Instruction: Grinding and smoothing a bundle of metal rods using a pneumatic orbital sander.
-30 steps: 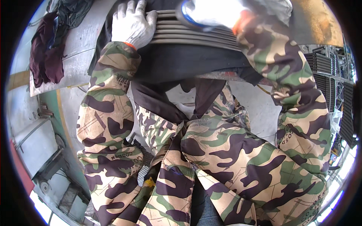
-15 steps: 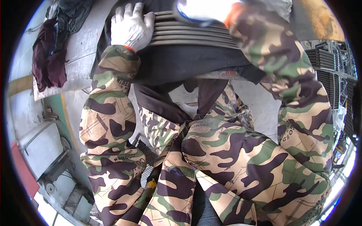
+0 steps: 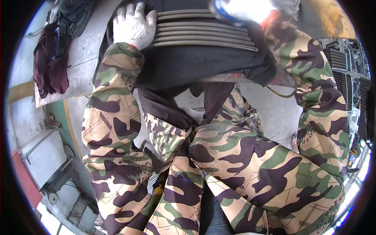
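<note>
A grey metal desk [image 3: 84, 47] fills the upper left of the view, with a bundle of dark maroon cloth [image 3: 49, 64] lying at its left end. Across the desk's near edge lies a black cloth [image 3: 196, 64], draped down over the front toward the person's camouflage-clad lap. On top of that black cloth rests a stack of long grey metal strips [image 3: 199, 33], thin, slightly curved and laid side by side like flat ribs, running left to right near the top of the view. The left hand [image 3: 133, 27], in a white work glove, lies flat with its fingers spread, pressing on the left ends of the strips; its grip is open and closes on nothing. The right hand [image 3: 250, 8], also gloved in white, sits over the right ends of the strips, blown out by glare, so its grip cannot be told.
</note>
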Available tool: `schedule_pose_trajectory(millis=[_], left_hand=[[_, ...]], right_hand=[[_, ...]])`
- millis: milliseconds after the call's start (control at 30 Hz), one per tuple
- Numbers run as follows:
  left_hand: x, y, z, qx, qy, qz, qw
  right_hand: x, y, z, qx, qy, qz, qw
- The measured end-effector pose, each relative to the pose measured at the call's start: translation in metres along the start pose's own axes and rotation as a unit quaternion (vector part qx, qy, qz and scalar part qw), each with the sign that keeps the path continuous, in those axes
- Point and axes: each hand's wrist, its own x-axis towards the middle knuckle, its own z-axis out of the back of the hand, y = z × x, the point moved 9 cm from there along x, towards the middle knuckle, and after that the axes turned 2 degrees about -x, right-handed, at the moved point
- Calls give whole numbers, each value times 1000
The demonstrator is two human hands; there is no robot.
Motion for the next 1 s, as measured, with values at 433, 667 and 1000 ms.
schedule_pose_trajectory(millis=[433,667,1000], left_hand=[[5,13,5,-12,38,36,999],[-4,17,2,-52,-23,43,997],[-8,22,-3,-133,-13,123,983]], right_hand=[[-8,27,0,24,-67,70,995],[11,61,2,74,-74,100,989],[12,93,-1,92,26,92,991]])
